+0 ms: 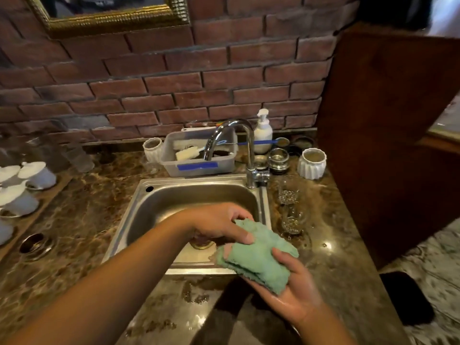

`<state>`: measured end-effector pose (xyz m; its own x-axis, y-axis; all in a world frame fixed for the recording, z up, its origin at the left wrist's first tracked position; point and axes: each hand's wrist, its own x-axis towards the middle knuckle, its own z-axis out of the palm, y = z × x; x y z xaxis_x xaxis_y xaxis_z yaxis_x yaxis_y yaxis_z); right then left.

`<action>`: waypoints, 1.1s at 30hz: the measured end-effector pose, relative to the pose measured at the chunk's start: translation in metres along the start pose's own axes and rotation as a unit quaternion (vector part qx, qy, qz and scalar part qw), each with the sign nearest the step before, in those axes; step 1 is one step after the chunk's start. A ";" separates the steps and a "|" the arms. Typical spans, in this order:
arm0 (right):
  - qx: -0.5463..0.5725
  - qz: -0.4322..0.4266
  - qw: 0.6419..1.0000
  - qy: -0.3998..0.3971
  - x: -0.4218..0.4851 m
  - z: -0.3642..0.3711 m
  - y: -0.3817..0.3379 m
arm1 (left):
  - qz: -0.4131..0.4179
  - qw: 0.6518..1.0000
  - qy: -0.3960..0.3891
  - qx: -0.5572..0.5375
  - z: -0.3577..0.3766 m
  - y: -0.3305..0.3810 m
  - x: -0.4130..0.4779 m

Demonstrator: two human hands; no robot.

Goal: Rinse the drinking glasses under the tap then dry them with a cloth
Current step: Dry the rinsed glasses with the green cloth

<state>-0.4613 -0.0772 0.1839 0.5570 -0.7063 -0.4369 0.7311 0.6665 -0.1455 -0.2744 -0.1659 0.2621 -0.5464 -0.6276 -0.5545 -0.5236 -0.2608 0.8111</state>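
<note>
the cloth [258, 257] slants far-left to near-right; your left hand [219, 222] pinches its far end, your right hand [298, 291] grips the near end.

The cloth [258, 255] is covering most fingers of the right hand [295, 291] and the fingertips of the left hand [219, 224]. It is also hiding whatever may be lying inside its folds, so whether anything is wrapped there cannot be told. The left wrist is blocking part of the drain [202, 244] in the sink [199, 181]. At the left edge of the counter [82, 215], white cups [37, 174] are running out of view. Near its back left corner, clear glasses [79, 155] are blurring into the wall. The top edge is cutting off the mirror [112, 21], and the bottom edge is cutting off both forearms.
</note>
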 end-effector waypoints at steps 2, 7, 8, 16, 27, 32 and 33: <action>-0.009 -0.018 0.999 0.031 -0.006 -0.009 -0.009 | -0.006 0.998 0.018 0.058 0.007 0.007 0.016; 0.016 -0.050 0.996 0.066 -0.019 -0.039 -0.038 | -0.004 0.968 0.089 0.236 0.029 0.021 0.061; 0.020 -0.059 0.996 0.071 -0.021 -0.044 -0.044 | 0.005 0.964 0.090 0.251 0.033 0.024 0.070; 0.089 -0.150 0.968 0.178 -0.040 -0.108 -0.102 | 0.028 0.896 0.069 0.437 0.043 0.039 0.169; 0.115 -0.180 0.942 0.259 -0.039 -0.139 -0.117 | 0.030 0.840 0.044 0.540 0.052 0.013 0.230; 0.085 -0.152 0.954 0.244 -0.030 -0.148 -0.123 | 0.025 0.839 0.055 0.541 0.054 0.007 0.242; 0.080 -0.152 0.954 0.244 -0.028 -0.150 -0.124 | 0.024 0.836 0.053 0.545 0.054 0.006 0.243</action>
<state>-0.6270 -0.1045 0.0807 0.0882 -0.6405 -0.7629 0.9023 0.3759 -0.2113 -0.4458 -0.2799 0.1219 -0.5538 -0.6943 -0.4596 -0.8188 0.5544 0.1490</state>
